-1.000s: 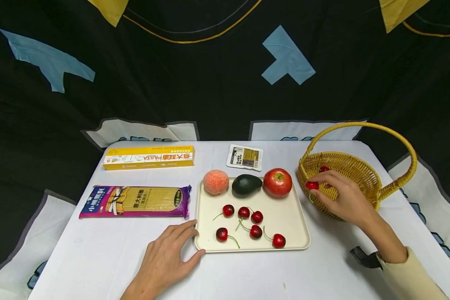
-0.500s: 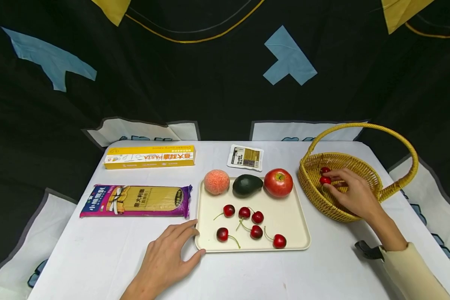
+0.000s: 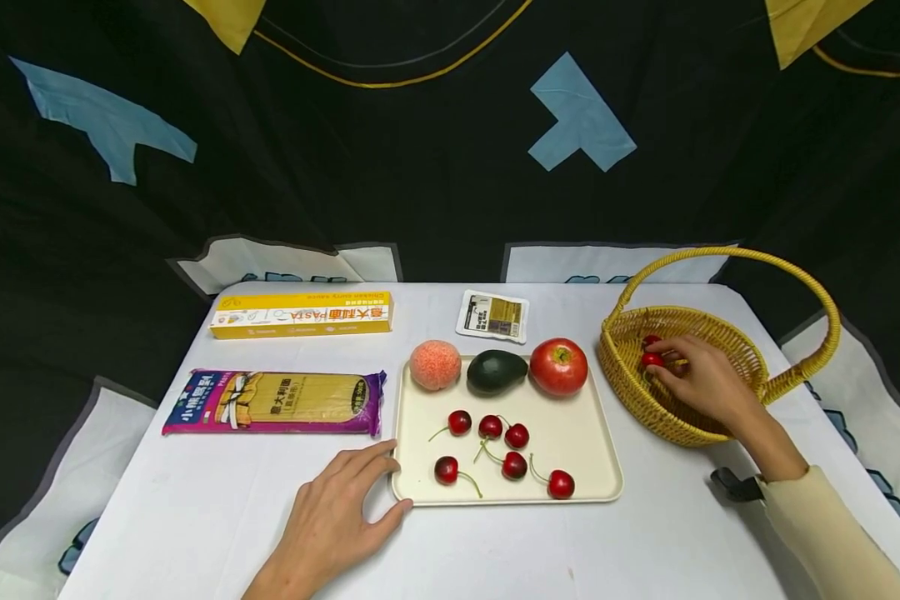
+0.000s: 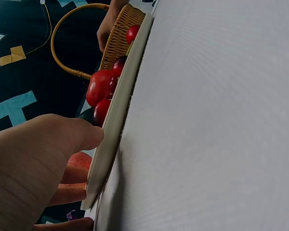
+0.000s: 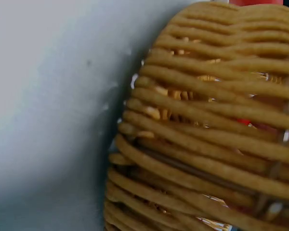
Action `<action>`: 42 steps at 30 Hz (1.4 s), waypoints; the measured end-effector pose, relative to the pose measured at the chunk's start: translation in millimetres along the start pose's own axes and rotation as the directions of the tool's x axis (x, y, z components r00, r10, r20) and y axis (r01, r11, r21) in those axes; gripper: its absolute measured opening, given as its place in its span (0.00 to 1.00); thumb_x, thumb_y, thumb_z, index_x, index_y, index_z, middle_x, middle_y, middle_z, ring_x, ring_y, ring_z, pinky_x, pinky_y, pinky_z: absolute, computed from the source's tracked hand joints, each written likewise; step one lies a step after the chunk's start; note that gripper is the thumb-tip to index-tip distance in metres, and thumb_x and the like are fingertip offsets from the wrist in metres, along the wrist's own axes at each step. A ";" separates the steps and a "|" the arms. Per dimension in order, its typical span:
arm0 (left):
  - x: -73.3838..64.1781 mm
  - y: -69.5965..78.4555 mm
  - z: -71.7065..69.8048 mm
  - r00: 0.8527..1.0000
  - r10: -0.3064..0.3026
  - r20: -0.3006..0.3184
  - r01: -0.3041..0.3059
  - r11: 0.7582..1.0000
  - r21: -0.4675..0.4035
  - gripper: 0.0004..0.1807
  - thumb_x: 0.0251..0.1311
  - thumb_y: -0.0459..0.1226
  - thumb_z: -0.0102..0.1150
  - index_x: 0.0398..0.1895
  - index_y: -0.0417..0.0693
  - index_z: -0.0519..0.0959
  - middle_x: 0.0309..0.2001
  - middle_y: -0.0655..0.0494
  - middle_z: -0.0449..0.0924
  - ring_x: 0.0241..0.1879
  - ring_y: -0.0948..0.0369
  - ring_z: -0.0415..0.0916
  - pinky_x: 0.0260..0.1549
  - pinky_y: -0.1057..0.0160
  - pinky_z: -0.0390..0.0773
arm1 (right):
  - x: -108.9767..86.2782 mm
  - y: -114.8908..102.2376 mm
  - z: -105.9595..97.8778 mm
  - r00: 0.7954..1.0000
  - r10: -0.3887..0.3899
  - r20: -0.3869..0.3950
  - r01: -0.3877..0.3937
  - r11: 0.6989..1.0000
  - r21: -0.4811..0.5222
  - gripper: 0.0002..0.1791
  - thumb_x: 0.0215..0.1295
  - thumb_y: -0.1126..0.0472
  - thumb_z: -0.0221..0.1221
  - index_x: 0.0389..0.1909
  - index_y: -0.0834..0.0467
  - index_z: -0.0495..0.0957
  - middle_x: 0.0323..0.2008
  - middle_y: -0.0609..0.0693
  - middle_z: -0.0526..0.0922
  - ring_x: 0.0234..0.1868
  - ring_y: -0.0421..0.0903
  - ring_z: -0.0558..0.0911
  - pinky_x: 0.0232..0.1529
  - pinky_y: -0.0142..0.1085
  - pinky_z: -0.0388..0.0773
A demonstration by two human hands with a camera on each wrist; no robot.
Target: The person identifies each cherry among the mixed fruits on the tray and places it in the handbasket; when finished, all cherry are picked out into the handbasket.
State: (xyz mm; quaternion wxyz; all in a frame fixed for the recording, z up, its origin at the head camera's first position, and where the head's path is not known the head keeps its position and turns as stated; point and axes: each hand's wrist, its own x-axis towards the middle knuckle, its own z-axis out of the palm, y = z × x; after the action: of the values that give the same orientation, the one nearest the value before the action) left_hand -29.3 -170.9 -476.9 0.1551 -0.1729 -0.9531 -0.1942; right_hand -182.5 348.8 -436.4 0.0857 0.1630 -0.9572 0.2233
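Note:
My right hand reaches into the yellow wicker basket and pinches a red cherry between thumb and fingers. A second cherry lies just behind it in the basket. In the right wrist view the woven basket wall hides the hand. My left hand rests at the near left corner of a cream tray, with thumb and fingertips touching its edge. On the tray lie several stemmed cherries, a pinkish peach, a dark avocado and a red apple.
Left of the tray lie a purple-edged pasta packet and, farther back, a yellow pasta box. A small sachet sits behind the tray. The basket's tall handle arches over it. A dark patterned cloth hangs behind the table.
My right hand has moved rightward and lower into the basket with the cherry, from above its left rim. The left hand has stayed at the tray corner.

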 end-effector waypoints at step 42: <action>0.4 -1.6 0.1 1.000 0.010 -0.004 -0.010 1.000 0.006 0.22 0.50 0.57 0.82 0.45 0.63 0.86 0.65 0.65 0.84 0.56 0.62 0.83 0.34 0.56 0.87 | 2.2 -37.1 -2.5 0.983 -0.034 -0.178 0.022 0.997 -0.074 0.18 0.67 0.63 0.74 0.55 0.62 0.85 0.52 0.61 0.86 0.48 0.62 0.86 0.45 0.61 0.84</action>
State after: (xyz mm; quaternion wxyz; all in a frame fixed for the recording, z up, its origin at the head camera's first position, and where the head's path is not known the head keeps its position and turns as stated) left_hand -30.3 -172.1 -477.3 0.1584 -0.1767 -0.9525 -0.1908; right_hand -171.3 317.9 -418.9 0.1803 0.1525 -0.9506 0.2013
